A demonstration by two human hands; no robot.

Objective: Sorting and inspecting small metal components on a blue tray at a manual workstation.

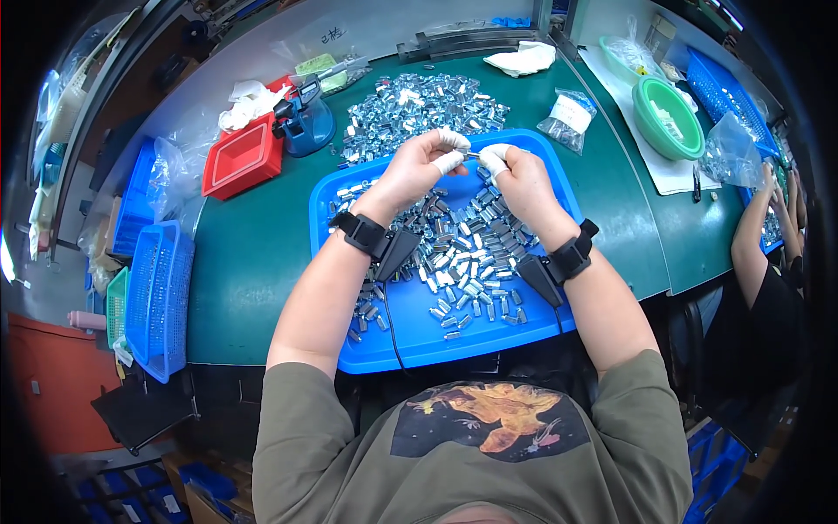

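Over the far side of a blue tray point(410, 351), my left hand point(410, 179) and my right hand point(525, 185) meet fingertip to fingertip. Both are closed in a pinch, with white covers on the fingertips. A small, thin metal part point(472, 155) shows between them; its exact kind is too small to tell, and the fingers hide most of it. Below lie many loose, short, shiny metal pieces point(471, 262), shaped like long nuts or sleeves. Past the tray's far rim is a heap of similar metal pieces point(419, 109). Each wrist wears a black strap with a device.
On the green table point(249, 288) are a red bin point(244, 157), a blue tape-dispenser-like tool point(310, 127) and a bag of parts point(569, 120). Blue baskets point(159, 297) stand left. To the right, a green bowl point(668, 118) sits near another person's arm point(749, 231).
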